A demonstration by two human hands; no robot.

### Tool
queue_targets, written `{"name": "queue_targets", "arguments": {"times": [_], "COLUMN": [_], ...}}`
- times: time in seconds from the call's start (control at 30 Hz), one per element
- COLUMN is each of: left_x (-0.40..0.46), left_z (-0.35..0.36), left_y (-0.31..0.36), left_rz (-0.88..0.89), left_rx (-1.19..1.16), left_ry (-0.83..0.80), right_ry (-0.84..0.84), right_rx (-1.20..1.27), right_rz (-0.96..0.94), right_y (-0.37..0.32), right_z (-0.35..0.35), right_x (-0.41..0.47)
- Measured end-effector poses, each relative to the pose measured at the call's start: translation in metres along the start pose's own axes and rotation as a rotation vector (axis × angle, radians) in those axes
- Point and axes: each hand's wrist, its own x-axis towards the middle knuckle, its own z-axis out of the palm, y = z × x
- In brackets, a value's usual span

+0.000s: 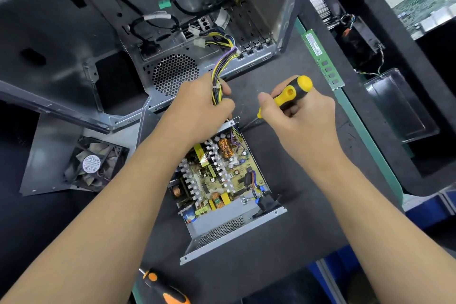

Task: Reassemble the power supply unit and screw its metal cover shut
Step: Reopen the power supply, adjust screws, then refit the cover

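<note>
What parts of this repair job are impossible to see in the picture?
Head view only:
- Tip of the yellow-and-black screwdriver: blurred, beside the open grey metal power supply box.
- Where the yellow and purple cable bundle enters the box: covered by the left hand.
- Orange-and-black screwdriver: cut by the bottom edge.
- Fan label: too small.

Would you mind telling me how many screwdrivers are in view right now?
2. A yellow-and-black screwdriver is in the right hand, tip near the power supply's far corner; an orange-and-black screwdriver lies at the bottom edge. Others may be hidden.
</note>
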Motion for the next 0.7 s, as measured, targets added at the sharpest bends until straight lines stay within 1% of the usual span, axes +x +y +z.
{"name": "queue_targets", "arguments": {"times": [0.23, 0.37, 0.47, 0.6, 0.7], "left_x": [0.000, -0.001, 0.000, 0.001, 0.001], "left_z": [-0.001, -0.001, -0.001, 0.000, 0.001], "left_y": [0.001, 0.002, 0.002, 0.000, -0.001], "left_rz": [0.004, 0.002, 0.006, 0.031, 0.039], "left_rx": [0.003, 0.025, 0.040, 0.062, 0.071], "left_ry": [0.005, 0.002, 0.009, 0.034, 0.038], "right_ry": [-0.016, -0.052, -0.102, -0.205, -0.256], "right_rx": [-0.044, -0.096, -0.142, -0.188, -0.286], "right_rz": [-0.028, -0.095, -0.148, -0.109, -0.209], "right_y": [-0.001, -0.003, -0.011, -0.026, -0.037], "right_z": [0.000, -0.003, -0.004, -0.008, -0.008], "right_x": [0.000, 0.001, 0.004, 0.005, 0.001]}}
